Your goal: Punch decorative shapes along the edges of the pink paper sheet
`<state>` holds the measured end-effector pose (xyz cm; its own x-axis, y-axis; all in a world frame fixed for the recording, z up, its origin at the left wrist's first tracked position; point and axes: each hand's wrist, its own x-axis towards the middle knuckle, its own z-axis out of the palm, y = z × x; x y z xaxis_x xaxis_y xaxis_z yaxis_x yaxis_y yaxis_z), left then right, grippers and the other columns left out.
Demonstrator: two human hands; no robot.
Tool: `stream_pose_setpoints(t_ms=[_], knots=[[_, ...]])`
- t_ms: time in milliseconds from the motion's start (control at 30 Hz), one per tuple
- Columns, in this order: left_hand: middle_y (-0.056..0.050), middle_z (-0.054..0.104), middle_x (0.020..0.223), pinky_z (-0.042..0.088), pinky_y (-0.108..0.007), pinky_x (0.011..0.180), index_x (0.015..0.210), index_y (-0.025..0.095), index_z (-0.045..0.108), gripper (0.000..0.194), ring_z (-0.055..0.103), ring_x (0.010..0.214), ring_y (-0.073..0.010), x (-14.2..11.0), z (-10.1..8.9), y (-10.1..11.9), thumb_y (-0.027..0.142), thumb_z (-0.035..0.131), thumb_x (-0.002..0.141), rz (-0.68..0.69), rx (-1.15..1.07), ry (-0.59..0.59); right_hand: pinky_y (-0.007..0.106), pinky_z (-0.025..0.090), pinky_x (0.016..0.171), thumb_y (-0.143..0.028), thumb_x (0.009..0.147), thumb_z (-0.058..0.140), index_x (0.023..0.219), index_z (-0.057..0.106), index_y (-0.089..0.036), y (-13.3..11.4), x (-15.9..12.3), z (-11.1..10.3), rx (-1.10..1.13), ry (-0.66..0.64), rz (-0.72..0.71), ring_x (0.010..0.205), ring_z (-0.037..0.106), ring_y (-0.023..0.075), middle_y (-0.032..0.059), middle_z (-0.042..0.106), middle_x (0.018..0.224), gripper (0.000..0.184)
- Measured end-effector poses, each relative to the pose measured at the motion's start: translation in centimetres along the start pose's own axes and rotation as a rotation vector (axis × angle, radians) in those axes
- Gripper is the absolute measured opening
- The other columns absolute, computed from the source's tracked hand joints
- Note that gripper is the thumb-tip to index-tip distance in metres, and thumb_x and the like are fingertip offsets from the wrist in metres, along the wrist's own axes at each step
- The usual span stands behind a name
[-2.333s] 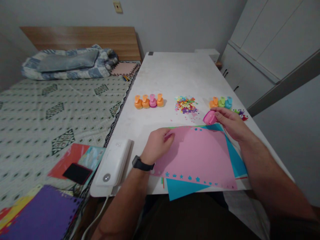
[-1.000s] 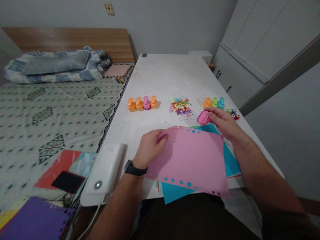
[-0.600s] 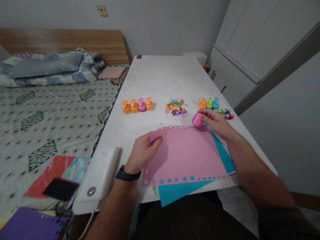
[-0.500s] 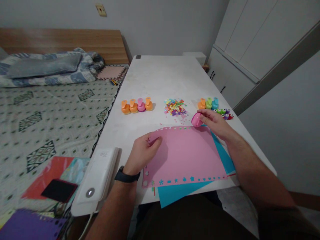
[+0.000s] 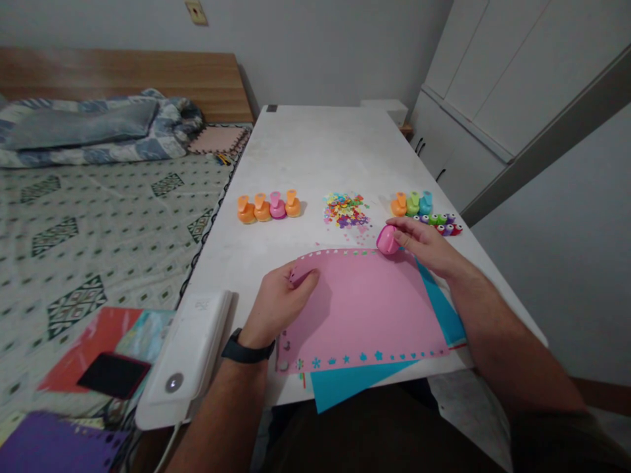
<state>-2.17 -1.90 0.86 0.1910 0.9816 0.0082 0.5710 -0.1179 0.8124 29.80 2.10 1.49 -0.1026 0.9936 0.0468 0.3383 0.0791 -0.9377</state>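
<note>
A pink sheet of paper (image 5: pixel 369 302) lies before me, with small shapes punched along its far, near and left edges. My left hand (image 5: pixel 286 295) pinches its left edge between thumb and fingers, lifting that side slightly. At the sheet's far edge, toward the right, my right hand (image 5: pixel 424 243) grips a pink craft punch (image 5: pixel 388 240). The punch sits on that edge; its slot is hidden from me. Under the pink sheet a blue sheet (image 5: pixel 345 389) sticks out at the near and right sides. Loose punched paper shapes (image 5: pixel 345 210) form a colourful pile beyond the sheet.
Several orange and pink punches (image 5: pixel 262 210) stand in a row at left. More punches (image 5: pixel 413 203) and small owl-like ones (image 5: pixel 446 225) are at right. A white device (image 5: pixel 185 361) with a cable lies on the table's left edge. Beside it, a phone (image 5: pixel 114 374) rests on the bed.
The view has shifted slightly. My hands keep nearly the same positions, the left still on the sheet and the right still on the punch at the far edge.
</note>
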Motion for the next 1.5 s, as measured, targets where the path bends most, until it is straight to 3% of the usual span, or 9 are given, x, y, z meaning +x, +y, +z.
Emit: stream_pose_setpoints(t_ms=[233, 800, 1067, 1500], knots=[[-0.002, 0.076, 0.087, 0.049, -0.030, 0.069, 0.097, 0.017, 0.073, 0.032, 0.067, 0.079, -0.0213, 0.0, 0.1, -0.2, 0.045, 0.058, 0.092, -0.015, -0.042, 0.008, 0.045, 0.052, 0.094, -0.049, 0.092, 0.063, 0.123, 0.066, -0.024, 0.2, -0.2, 0.0, -0.040, -0.096, -0.003, 0.102, 0.064, 0.0253, 0.0095, 0.070, 0.115, 0.040], [-0.004, 0.077, 0.094, 0.050, -0.029, 0.069, 0.102, 0.017, 0.074, 0.031, 0.068, 0.081, -0.0211, 0.0, 0.2, -0.2, 0.043, 0.061, 0.091, -0.022, -0.140, -0.041, 0.045, 0.046, 0.103, -0.053, 0.091, 0.064, 0.124, 0.067, -0.025, 2.2, 0.5, -0.5, 0.006, 0.068, -0.009, 0.111, 0.061, 0.0255, 0.0055, 0.069, 0.120, 0.043], [-0.002, 0.075, 0.087, 0.049, -0.027, 0.066, 0.097, 0.017, 0.073, 0.028, 0.066, 0.077, -0.0191, 0.0, 0.2, -0.3, 0.042, 0.061, 0.091, -0.041, -0.139, -0.032, 0.040, 0.047, 0.097, -0.054, 0.091, 0.064, 0.119, 0.071, -0.025, 2.0, 0.4, -0.4, 0.107, 0.013, 0.045, 0.104, 0.061, 0.0228, 0.0042, 0.069, 0.116, 0.040], [-0.003, 0.075, 0.086, 0.047, -0.027, 0.064, 0.099, 0.017, 0.073, 0.033, 0.065, 0.075, -0.0193, 0.1, 0.3, -0.6, 0.046, 0.060, 0.090, -0.081, -0.126, 0.010, 0.040, 0.053, 0.085, -0.052, 0.093, 0.062, 0.126, 0.067, -0.027, 1.1, -0.3, -0.9, -0.066, -0.171, 0.078, 0.103, 0.062, 0.0252, 0.0075, 0.069, 0.118, 0.042]])
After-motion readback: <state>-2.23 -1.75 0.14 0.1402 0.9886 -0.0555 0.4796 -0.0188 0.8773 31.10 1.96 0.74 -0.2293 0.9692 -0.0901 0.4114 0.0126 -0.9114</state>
